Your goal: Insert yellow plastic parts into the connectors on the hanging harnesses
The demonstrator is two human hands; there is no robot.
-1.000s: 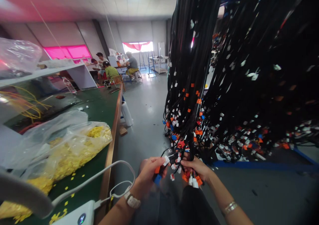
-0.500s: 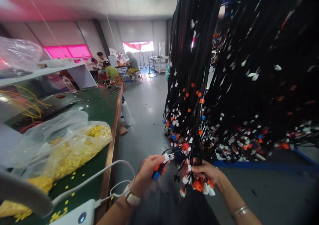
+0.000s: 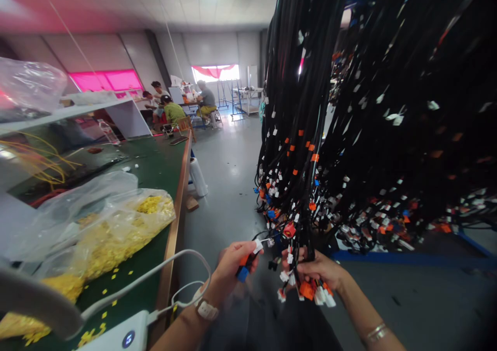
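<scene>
green bench borders grey floor; left hand grips connectors, right hand black cables.

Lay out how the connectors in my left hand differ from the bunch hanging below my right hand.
Number: your left hand shows only a few connectors; the bunch below your right hand shows more.
Colour: the left-hand connectors include a blue one; the bunch looks mainly white and orange.
Pose: the left-hand connectors sit close within the grip; the bunch dangles below the hand.
Both include white and orange pieces.
</scene>
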